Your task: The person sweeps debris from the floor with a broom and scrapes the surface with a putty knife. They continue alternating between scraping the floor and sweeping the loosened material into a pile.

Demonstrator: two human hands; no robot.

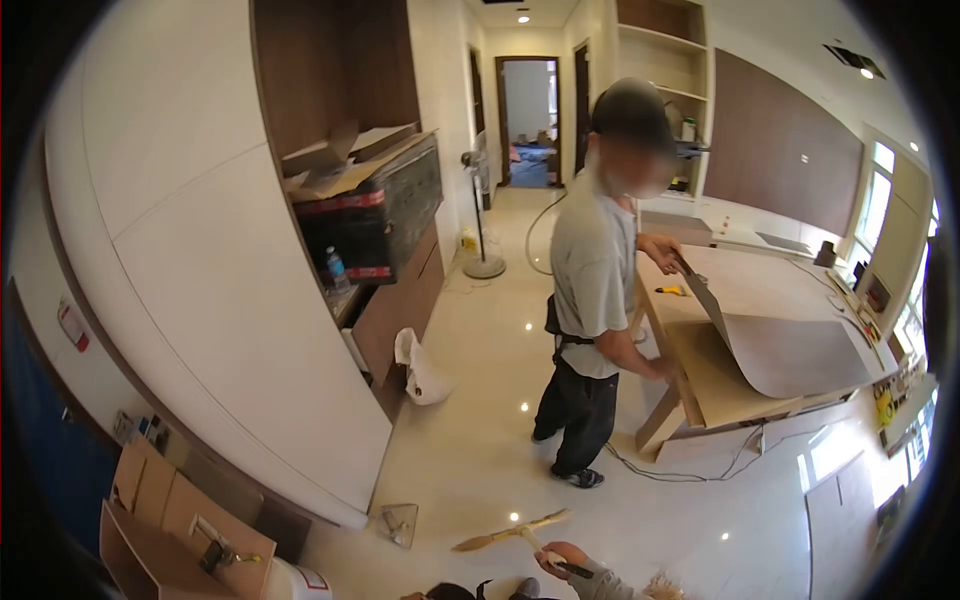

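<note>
At the bottom centre my right hand [562,558] is wrapped round the pale handle of a tool [512,532]. The tool's long, tan, thin crosspiece lies at the handle's far end, above the glossy floor; a dark part shows at the near end. What kind of tool it is I cannot make out. Only a small skin-coloured bit of my left hand [414,597] shows at the bottom edge, and its fingers are hidden.
A co-worker [595,270] stands at a wooden workbench [690,375], lifting a brown sheet [790,350]. Cables [690,478] lie on the floor. White cabinets [180,200], a fan [484,266], a white sack [425,375] and a cardboard box [180,520] are left.
</note>
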